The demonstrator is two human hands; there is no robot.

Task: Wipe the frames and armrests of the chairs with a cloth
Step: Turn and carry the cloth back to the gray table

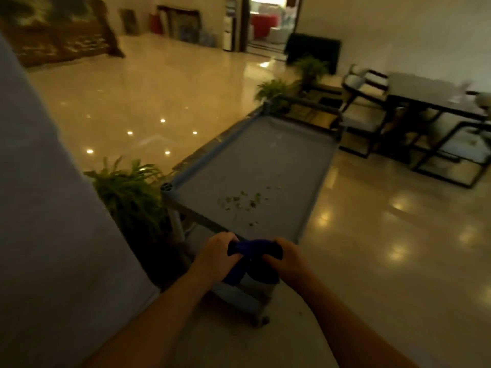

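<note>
Glossy tiled floor fills the dim room. At frame centre runs a long grey shelf strewn with green leaf bits, plants to its left. Upper right, dark-framed chairs flank a worktop. Bottom centre, left hand and right hand — fingers clamped — grip a blue cloth.

I can read no text, label, brand, number or sign anywhere from where I stand; the room is dim and blurred. The red patches on the far wall and the water dispenser beside the doorway are too small and soft to make out any lettering.
</note>
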